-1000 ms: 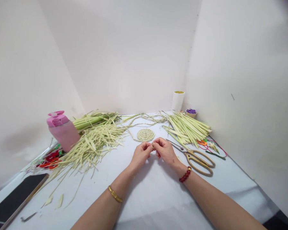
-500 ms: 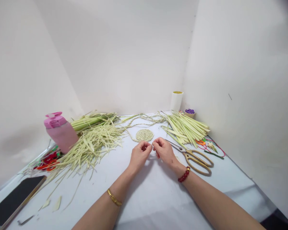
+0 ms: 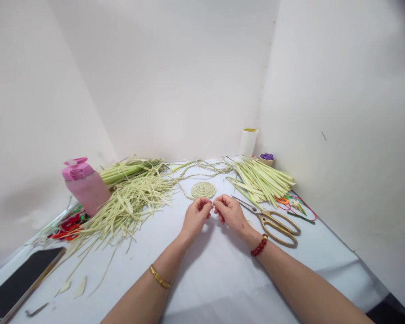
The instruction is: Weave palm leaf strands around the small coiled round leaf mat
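My left hand and my right hand meet fingertip to fingertip above the white table, each closed in a pinch. Whatever sits between the fingertips is too small and pale to make out. Just beyond them lies a flat round coil of braided plant fibre. From the coil a thin braided cord trails back toward the far edge. By my right wrist rest big scissors with brass-coloured handles, their blades pointing toward my right fingers.
Shredded pale-green strips heap at left beside a pink bottle. A phone-like dark slab lies near left. Cut stalks spread at right, before a white cylinder and a bowl of purple bits.
Both hands stay in nearly the same spot, fingertips still pinched together. My left fingers have shifted slightly, and the things on the table have not moved.
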